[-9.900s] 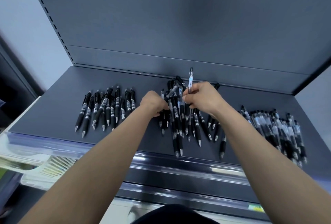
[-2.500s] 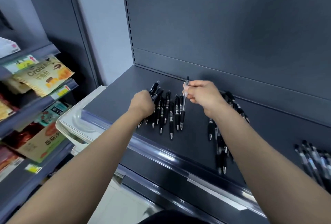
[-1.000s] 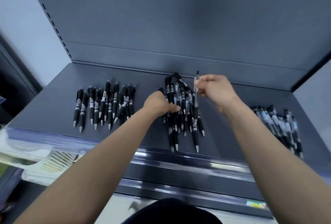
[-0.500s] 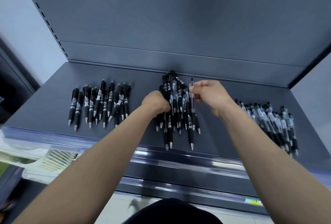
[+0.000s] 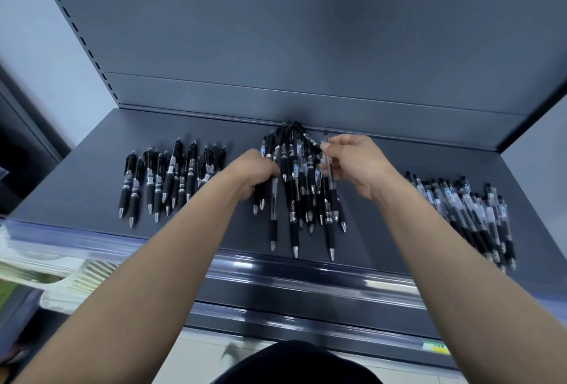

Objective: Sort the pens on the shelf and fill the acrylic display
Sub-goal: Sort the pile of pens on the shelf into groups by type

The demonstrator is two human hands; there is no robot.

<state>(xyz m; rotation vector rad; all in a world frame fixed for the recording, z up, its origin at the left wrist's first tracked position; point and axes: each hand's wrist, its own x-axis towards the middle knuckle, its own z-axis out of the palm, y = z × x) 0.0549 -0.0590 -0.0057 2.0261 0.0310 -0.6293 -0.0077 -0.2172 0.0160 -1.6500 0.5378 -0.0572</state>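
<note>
Three groups of pens lie on the dark grey shelf (image 5: 76,181). A row of black pens (image 5: 168,178) sits at the left. A mixed pile of black and clear pens (image 5: 299,196) lies in the middle. Clear-barrelled pens (image 5: 469,211) lie at the right. My left hand (image 5: 256,170) rests on the left side of the middle pile, its fingers curled round some pens. My right hand (image 5: 356,162) pinches one clear pen (image 5: 325,150) near its top, tip pointing toward me, just above the pile's right side. No acrylic display is in view.
The shelf's back panel (image 5: 306,46) rises right behind the pens. A clear price rail (image 5: 306,264) runs along the front edge. A white basket (image 5: 76,279) with goods sits lower left. Bare shelf strips separate the three groups.
My right hand has lifted the clear pen slightly and shifted it right of the pile's centre. My left hand has stayed on the middle pile. The view has barely shifted.
</note>
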